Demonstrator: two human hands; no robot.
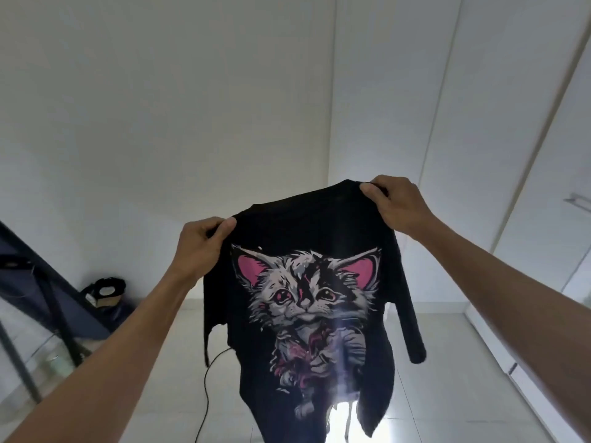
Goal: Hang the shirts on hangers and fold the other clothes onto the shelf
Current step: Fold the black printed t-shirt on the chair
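Observation:
A black T-shirt (307,225) with a large grey-and-pink kitten print hangs in the air in front of me, print facing me. My left hand (201,244) pinches its left shoulder and my right hand (396,203) pinches its right shoulder, a little higher. The body of the shirt hangs down freely, with the sleeves drooping at both sides. No hanger or shelf is in view.
White walls stand behind, and white wardrobe doors (511,155) with a handle (579,201) run along the right. A dark blue frame (48,282) and a small black object (107,290) sit at the lower left. A black cable (208,388) lies on the pale tiled floor.

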